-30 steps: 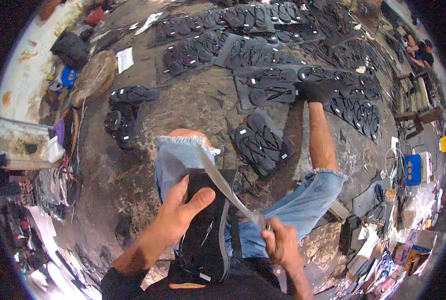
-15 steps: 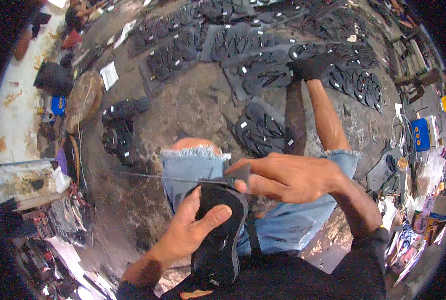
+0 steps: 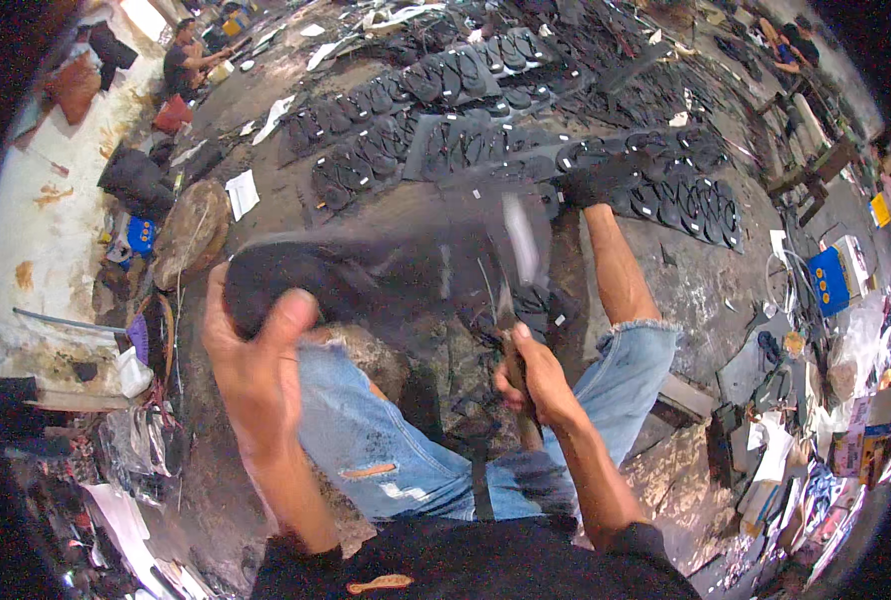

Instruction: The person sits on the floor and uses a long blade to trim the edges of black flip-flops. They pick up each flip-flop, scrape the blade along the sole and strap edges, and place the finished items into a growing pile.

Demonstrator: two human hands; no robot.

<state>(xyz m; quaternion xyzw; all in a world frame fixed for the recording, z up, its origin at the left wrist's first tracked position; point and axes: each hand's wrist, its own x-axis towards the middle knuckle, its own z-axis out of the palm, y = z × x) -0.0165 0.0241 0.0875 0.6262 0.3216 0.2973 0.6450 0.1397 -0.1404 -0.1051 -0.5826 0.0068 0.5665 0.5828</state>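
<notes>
My left hand (image 3: pixel 256 370) is closed around one end of a black rubber sandal (image 3: pixel 266 275), its thumb across the top. The sandal is lifted above my left knee and smeared by motion, so its far end blends into the dark things behind it. My right hand (image 3: pixel 541 380) grips the handle of a knife (image 3: pixel 509 305) between my knees. Its thin blade points away from me, below and to the right of the sandal, and looks apart from it.
Rows of black sandals (image 3: pixel 446 80) lie on dark sheets across the floor ahead. At left are a round wooden block (image 3: pixel 188 232) and a blue box (image 3: pixel 141 235). Another blue box (image 3: pixel 831 280) and scraps stand at right. A person (image 3: pixel 181 65) sits far left.
My left hand has raised the sandal from my lap, forward and left. The right hand has drawn back from the sandal's edge, toward me, with the knife. The view has tipped up slightly.
</notes>
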